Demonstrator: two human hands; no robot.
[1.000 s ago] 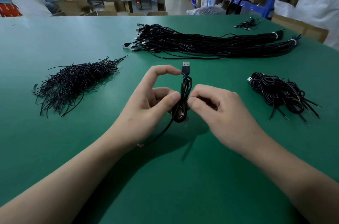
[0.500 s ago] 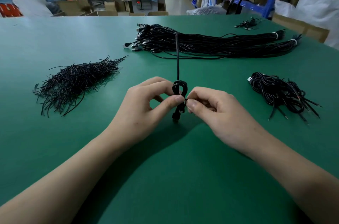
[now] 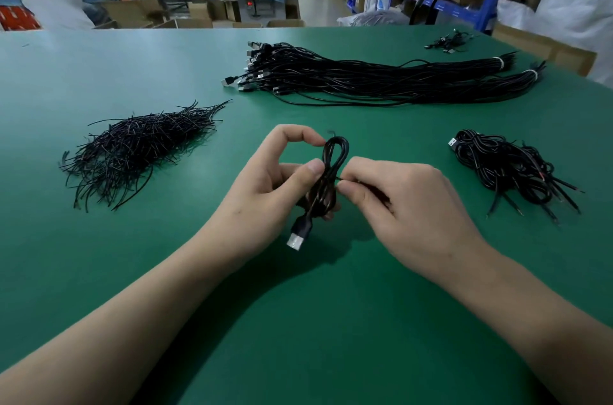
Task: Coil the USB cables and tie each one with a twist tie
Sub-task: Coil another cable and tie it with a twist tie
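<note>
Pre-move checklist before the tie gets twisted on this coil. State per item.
1. Left hand grips the coiled cable at its middle: ok.
2. Right hand pinches the twist tie beside the coil: ok.
3. Tie wrapped fully round the coil: cannot tell, fingers hide it.
4. Loops gathered, none splayed out: ok.
5. USB plug hangs free below the left hand, away from the tie: ok.
</note>
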